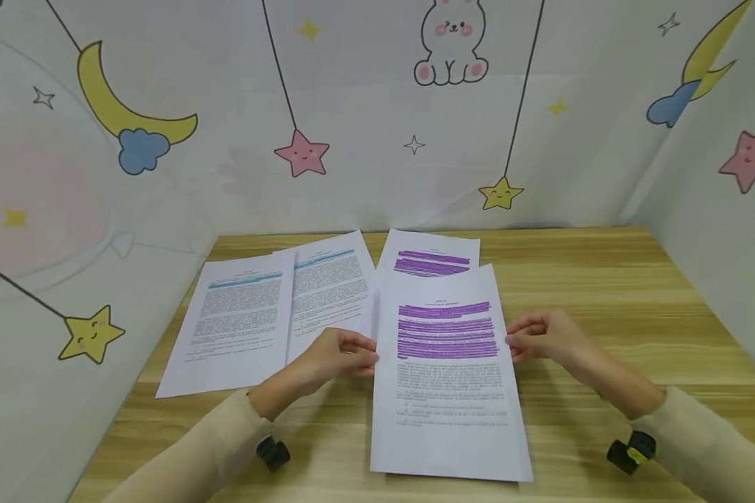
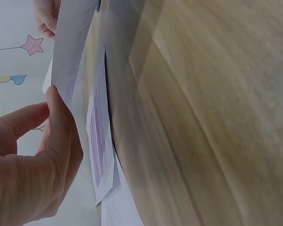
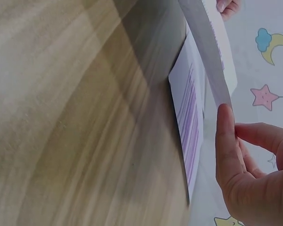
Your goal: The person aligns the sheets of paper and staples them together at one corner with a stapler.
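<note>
Between both hands is a printed sheet of paper with purple marker lines over its upper text. My left hand pinches its left edge between thumb and fingers. On the opposite edge, my right hand pinches it the same way. Both wrist views show this sheet raised off the tabletop. Behind it lies a second purple-marked sheet, its lower part hidden in the head view. To the left, a sheet with blue highlighting overlaps another blue-highlighted sheet.
A wood-grain table carries the papers. White cloth printed with stars, moons and a bunny hangs behind it and along both sides. Each wrist wears a dark strapped device.
</note>
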The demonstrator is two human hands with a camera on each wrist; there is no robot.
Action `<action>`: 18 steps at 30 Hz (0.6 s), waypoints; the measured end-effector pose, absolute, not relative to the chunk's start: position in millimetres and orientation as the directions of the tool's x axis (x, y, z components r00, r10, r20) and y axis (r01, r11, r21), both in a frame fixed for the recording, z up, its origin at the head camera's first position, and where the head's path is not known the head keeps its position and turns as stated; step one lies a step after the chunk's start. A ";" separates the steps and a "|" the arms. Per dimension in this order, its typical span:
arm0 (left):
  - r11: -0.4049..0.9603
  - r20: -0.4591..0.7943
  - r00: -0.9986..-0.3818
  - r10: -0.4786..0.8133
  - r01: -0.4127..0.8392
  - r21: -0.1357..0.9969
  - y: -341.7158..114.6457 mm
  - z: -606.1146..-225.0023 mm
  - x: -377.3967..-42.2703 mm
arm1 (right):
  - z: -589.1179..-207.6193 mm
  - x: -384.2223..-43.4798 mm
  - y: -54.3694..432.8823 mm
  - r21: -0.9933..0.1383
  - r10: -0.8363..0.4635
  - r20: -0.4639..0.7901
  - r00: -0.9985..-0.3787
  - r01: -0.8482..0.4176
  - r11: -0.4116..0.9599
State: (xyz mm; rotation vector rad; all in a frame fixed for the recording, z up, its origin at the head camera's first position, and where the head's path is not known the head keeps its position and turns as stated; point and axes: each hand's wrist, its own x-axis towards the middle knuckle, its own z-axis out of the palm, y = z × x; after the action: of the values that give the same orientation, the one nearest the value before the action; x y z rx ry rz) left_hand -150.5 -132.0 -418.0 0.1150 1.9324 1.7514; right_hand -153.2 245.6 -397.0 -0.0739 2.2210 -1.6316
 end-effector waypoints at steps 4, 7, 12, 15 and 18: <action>0.167 -0.326 -0.851 0.411 -0.281 0.945 -133.2 -423.0 -145.6 | -403.2 -146.6 245.1 -0.935 -0.266 -0.273 -0.925 0.189 0.300; 0.170 -0.326 -0.846 0.422 -0.279 0.945 -133.5 -425.9 -143.4 | -407.7 -142.8 244.6 -0.939 -0.262 -0.269 -0.927 0.192 0.285; 0.181 -0.314 -0.849 0.426 -0.261 0.948 -135.9 -426.7 -141.7 | -412.6 -142.1 239.8 -0.945 -0.252 -0.261 -0.932 0.193 0.266; 0.198 -0.312 -0.855 0.415 -0.250 0.948 -137.9 -426.4 -140.7 | -414.6 -143.8 236.4 -0.947 -0.254 -0.253 -0.933 0.186 0.262; 0.199 -0.310 -0.851 0.423 -0.246 0.949 -137.6 -426.6 -139.9 | -415.8 -143.3 235.8 -0.945 -0.252 -0.258 -0.933 0.189 0.266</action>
State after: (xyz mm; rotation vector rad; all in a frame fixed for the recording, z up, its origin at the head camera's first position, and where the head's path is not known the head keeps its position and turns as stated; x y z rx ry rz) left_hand -139.9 -137.6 -426.6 0.1643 1.9647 1.7009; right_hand -143.3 235.8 -415.8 -0.0575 2.1858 -1.7081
